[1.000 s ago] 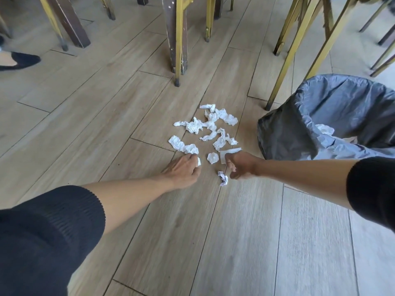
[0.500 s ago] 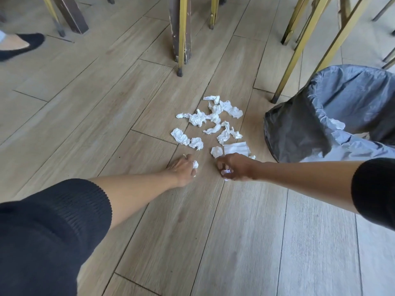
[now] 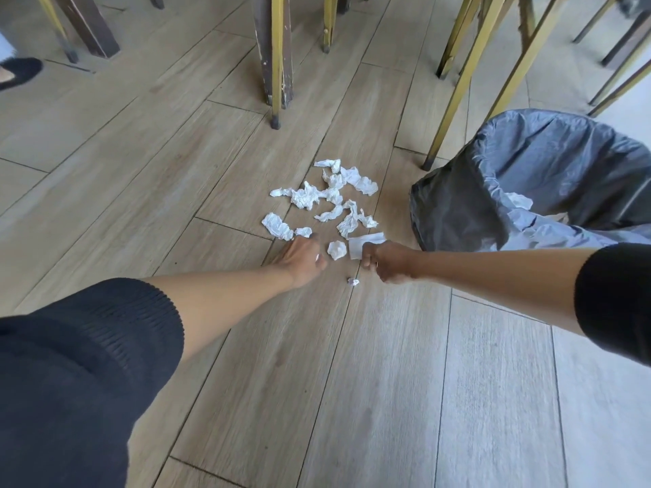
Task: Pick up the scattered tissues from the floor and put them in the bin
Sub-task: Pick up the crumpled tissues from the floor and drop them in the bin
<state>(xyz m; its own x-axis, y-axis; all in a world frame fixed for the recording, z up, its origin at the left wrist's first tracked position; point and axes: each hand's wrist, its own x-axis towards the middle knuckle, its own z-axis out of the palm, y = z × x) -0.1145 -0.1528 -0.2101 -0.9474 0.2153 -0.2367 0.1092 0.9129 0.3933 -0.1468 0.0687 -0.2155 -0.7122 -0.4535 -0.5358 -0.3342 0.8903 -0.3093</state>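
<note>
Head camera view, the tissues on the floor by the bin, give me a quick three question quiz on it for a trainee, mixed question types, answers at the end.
1. True or false: the bin already holds at least one tissue.
2. Multiple choice: the flat tissue lies right at which hand? A) the left hand B) the right hand C) neither.
3. Fill in: the tiny scrap nearest the camera lies on the floor between the two ____.

Key
1. True: a white tissue in the bin shows against the liner.
2. B.
3. hands.
</note>
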